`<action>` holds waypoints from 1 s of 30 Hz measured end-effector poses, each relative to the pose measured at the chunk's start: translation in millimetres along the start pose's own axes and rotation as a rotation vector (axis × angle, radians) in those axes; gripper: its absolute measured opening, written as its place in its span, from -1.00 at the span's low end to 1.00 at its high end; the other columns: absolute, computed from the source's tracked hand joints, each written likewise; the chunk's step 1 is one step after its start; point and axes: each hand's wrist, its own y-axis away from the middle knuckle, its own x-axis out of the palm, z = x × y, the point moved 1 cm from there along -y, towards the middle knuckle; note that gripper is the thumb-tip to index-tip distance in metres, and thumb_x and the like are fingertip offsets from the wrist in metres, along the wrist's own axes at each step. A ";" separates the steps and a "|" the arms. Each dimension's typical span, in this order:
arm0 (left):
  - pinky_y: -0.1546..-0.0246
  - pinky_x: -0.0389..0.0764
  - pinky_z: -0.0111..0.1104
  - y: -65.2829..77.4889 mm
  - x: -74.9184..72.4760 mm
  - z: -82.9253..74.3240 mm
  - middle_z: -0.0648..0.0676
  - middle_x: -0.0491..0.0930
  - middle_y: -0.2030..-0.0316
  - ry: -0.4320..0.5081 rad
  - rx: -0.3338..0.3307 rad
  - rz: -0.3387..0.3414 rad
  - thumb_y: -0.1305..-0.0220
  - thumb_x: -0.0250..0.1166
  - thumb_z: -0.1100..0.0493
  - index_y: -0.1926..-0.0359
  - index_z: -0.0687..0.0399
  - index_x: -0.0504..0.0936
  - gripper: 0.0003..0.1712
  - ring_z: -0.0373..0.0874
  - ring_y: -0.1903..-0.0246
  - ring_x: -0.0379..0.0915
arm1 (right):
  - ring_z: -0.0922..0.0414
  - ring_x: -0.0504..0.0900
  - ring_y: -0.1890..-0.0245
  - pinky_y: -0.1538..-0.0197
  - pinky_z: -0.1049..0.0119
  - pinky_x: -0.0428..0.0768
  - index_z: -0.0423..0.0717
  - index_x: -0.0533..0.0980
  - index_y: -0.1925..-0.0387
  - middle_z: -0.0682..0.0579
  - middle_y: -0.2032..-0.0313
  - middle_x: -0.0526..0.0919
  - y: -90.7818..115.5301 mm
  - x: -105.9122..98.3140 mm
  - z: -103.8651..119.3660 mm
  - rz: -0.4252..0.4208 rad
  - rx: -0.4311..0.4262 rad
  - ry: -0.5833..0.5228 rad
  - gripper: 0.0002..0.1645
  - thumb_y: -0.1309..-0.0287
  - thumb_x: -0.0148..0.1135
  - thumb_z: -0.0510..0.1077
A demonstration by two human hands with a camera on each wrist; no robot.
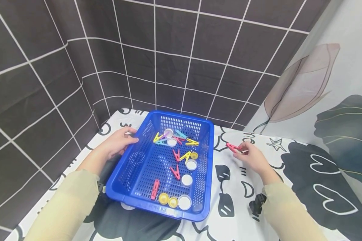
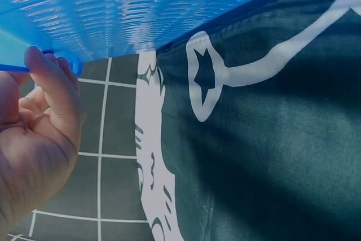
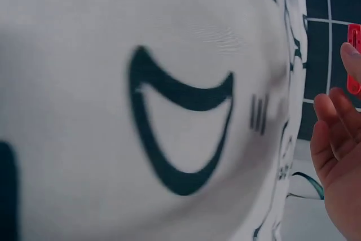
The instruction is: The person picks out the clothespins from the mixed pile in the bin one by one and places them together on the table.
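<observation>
A blue plastic basket [image 1: 209,174] with slotted walls stands on the patterned cloth, holding clothespins and round caps. My left hand [image 1: 119,142] grips its left rim, and the left wrist view shows the fingers [image 2: 53,86] at the rim from below. To the right of the basket, my right hand [image 1: 251,157] pinches a red clothespin [image 1: 233,147] above the cloth. In the right wrist view the red clothespin [image 3: 354,55] is partly cut off by the frame edge. Inside the basket lie a pink clothespin [image 1: 155,189], a yellow clothespin [image 1: 192,142] and a white cap [image 1: 185,202].
White cloth [image 1: 235,172] with dark cartoon drawings covers the surface. A dark curtain with a white grid [image 1: 175,70] hangs behind the basket, and a leaf-print curtain [image 1: 335,77] hangs at the right. A pale round thing [image 1: 127,206] shows partly beneath the basket's front edge.
</observation>
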 end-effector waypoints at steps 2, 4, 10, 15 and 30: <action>0.36 0.66 -0.05 -0.7 -0.2 -0.2 0.29 0.51 0.14 -0.002 0.000 -0.001 -0.31 0.11 0.23 -0.28 0.25 0.12 -0.42 0.02 0.39 0.61 | -0.22 0.51 0.05 0.06 -0.08 0.47 -0.21 0.38 0.09 -0.31 0.04 0.53 2.2 1.9 -1.7 -0.002 0.015 0.007 -0.52 -0.11 0.29 0.02; 0.36 0.66 -0.06 -1.2 -0.5 -0.6 0.29 0.51 0.13 -0.001 -0.002 -0.002 -0.31 0.11 0.23 -0.28 0.24 0.12 -0.42 0.02 0.40 0.61 | -0.22 0.52 0.04 0.04 -0.09 0.47 -0.20 0.36 0.07 -0.32 0.03 0.53 4.8 3.4 -2.8 0.001 0.029 0.007 -0.51 -0.12 0.28 0.04; 0.36 0.66 -0.07 -0.3 -0.3 -2.4 0.31 0.49 0.11 -0.007 -0.003 -0.006 -0.32 0.11 0.24 -0.28 0.24 0.12 -0.42 0.00 0.39 0.61 | -0.22 0.53 0.04 0.04 -0.07 0.49 -0.23 0.34 0.05 -0.30 0.03 0.54 11.0 8.3 -4.3 -0.013 0.056 -0.023 -0.50 -0.15 0.25 0.02; 0.35 0.66 -0.07 1.7 -0.4 -1.2 0.32 0.48 0.10 -0.010 -0.013 -0.009 -0.32 0.11 0.23 -0.30 0.24 0.11 -0.41 0.00 0.39 0.61 | -0.22 0.52 0.02 0.01 -0.07 0.47 -0.26 0.34 0.04 -0.29 0.04 0.55 13.5 15.4 -5.8 -0.015 0.083 -0.046 -0.48 -0.15 0.25 0.02; 0.36 0.66 -0.09 2.4 1.2 -0.6 0.33 0.48 0.08 -0.016 -0.007 -0.005 -0.31 0.12 0.22 -0.30 0.24 0.11 -0.40 0.00 0.37 0.61 | -0.08 0.50 0.19 0.19 0.14 0.46 -0.29 0.31 0.01 -0.29 0.00 0.48 18.6 31.8 -11.7 -0.124 0.179 -0.061 -0.42 -0.14 0.24 0.05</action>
